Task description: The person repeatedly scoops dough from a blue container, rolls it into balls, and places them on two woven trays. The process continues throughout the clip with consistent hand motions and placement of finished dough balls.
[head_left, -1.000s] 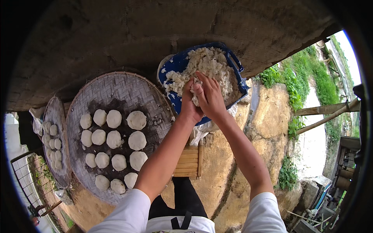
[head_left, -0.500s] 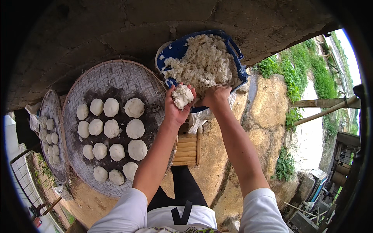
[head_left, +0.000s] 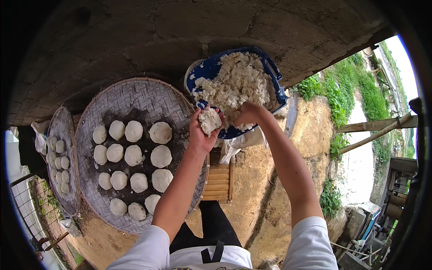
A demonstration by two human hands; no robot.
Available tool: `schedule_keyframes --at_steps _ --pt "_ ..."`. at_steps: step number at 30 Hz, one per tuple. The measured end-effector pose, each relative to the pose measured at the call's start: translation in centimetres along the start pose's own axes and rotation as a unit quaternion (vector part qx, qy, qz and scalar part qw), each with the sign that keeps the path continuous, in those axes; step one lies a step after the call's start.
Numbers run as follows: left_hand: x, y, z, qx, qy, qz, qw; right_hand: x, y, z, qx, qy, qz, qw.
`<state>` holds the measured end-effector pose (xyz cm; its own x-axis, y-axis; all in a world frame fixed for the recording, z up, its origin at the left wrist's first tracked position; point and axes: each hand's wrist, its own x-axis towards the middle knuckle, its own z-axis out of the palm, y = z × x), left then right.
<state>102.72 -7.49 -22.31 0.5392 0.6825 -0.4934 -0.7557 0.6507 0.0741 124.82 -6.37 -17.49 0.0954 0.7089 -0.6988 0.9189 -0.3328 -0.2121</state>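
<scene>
At nine o'clock a small woven tray (head_left: 63,135) with little white balls sits right by the edge of the picture. Just beside it, toward the middle, is my big round woven tray (head_left: 135,96). It holds rows of white dough balls (head_left: 135,155) on its dark middle. The top part of this tray, near eleven o'clock, is bare, and so is its rim all around.

My left hand (head_left: 201,135) is over the right edge of the big tray. The palm faces up and the fingers curl like a cup. In it sits a white lump of dough (head_left: 209,120).

At twelve o'clock is a blue basin (head_left: 211,67) full of crumbly white dough. It touches the big tray's rim. My right hand (head_left: 248,113) is at the near edge of the basin, fingers bent down and pressed into the crumbly pile. I cannot tell how much it is grabbing.

Under my arms, at six o'clock, is a small wooden stool (head_left: 218,177). At three o'clock there is bare dirt ground and green plants (head_left: 355,78).
</scene>
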Motion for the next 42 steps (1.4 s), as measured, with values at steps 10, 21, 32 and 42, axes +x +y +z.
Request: schedule_keyframes --at_steps 10,21,32,42 --pt "2.5 -4.0 4.1 0.048 -0.075 -0.051 0.995 -9.0 -1.1 -1.3 0.322 0.356 -0.224 0.848" --pt "2.2 -5.4 10.3 0.120 0.016 -0.062 0.991 -4.7 -1.8 -1.0 0.517 0.303 -0.181 0.780" --pt "2.3 -5.7 12.6 0.262 -0.079 -0.020 0.962 -7.1 -1.7 -1.1 0.443 0.495 -0.164 0.729" --pt "-6.4 -5.5 15.5 0.140 -0.026 0.031 0.989 -14.9 -7.6 1.7 0.806 0.336 -0.188 0.450"
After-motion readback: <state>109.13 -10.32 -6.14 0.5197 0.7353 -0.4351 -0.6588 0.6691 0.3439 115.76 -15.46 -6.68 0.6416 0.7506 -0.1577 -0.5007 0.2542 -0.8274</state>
